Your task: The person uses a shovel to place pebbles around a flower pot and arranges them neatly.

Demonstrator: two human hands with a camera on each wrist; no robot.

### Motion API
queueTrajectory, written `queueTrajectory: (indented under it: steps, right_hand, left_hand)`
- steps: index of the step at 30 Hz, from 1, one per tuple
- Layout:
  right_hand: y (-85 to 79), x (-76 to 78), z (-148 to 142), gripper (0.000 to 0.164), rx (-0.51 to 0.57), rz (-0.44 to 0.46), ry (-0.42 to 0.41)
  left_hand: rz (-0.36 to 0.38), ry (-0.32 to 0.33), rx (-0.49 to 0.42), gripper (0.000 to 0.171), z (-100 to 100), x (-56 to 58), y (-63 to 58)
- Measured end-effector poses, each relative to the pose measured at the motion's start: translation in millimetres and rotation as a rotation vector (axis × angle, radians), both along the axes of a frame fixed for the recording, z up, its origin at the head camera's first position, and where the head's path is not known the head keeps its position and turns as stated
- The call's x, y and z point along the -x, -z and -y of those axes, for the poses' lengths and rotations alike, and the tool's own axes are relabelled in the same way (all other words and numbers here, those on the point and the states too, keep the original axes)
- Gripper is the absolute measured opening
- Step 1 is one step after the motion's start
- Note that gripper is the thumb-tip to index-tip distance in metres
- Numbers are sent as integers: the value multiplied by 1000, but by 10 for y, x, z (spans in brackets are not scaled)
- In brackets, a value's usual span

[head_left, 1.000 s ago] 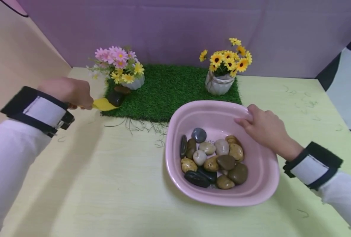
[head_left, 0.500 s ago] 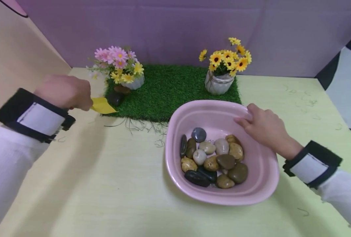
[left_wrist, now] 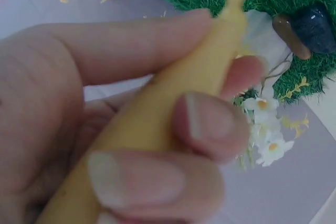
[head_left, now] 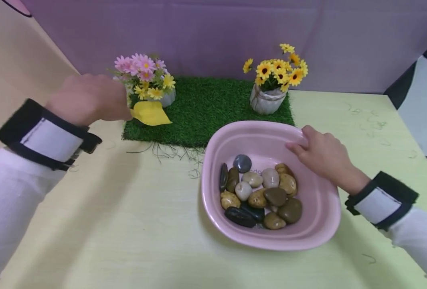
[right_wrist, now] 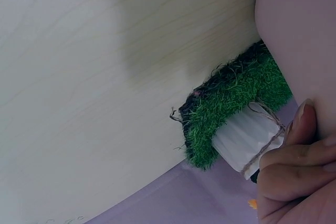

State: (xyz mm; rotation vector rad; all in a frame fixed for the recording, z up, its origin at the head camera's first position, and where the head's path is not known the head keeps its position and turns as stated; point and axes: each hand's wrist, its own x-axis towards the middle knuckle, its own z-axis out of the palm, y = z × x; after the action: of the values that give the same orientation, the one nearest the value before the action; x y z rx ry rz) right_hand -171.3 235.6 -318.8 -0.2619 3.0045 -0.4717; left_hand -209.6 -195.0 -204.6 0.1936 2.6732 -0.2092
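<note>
My left hand grips a yellow trowel by its thick handle. Its pointed blade hangs above the left part of the green grass mat, beside the pot of pink and yellow flowers. In the left wrist view a dark stone and a brown stone lie on the mat; the blade and hand cover them in the head view. My right hand grips the far right rim of a pink basin, thumb inside. Several smooth stones, black, brown, tan and pale, lie in the basin.
The grass mat lies at the back of the wooden table. Pink and yellow flowers stand in a pot on its left, yellow flowers in a white pot on its right. Behind hangs a purple cloth.
My left hand has first drawn slightly back, then risen and moved rightward, bringing the trowel blade over the place of the two stones. The right hand and basin have stayed still.
</note>
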Motion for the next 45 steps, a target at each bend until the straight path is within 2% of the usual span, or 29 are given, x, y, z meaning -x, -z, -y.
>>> queueTrajectory:
  steps: [5,8,13,17,22,27,34,40,45]
  right_hand:
    - [1,0,-4,42,-3,-9,9]
    - [-1,-2,-4,43,-7,-10,7]
    - [-12,-1,2,43,-3,-10,7]
    - [-19,-4,8,42,-1,-9,12]
    - [-21,-6,5,43,-4,0,15]
    - [-18,-1,2,42,-7,3,19]
    - [-23,5,7,43,-12,7,20]
    - [-17,12,5,41,-20,9,19]
    - [-4,9,4,45,-16,20,9]
  left_hand:
    - [-41,32,-12,45,-65,33,23]
    - [-71,52,-33,41,-90,42,35]
    - [-133,142,-82,35,-131,54,55]
    - [-173,209,-107,42,-171,72,68]
    - [-237,240,-196,50,-220,85,68]
    - [-319,270,-275,45,-322,46,73]
    - [-320,310,-317,39,-496,-41,137]
    - [-285,369,-267,33,-650,-126,164]
    - [-282,415,-241,27,-787,-194,238]
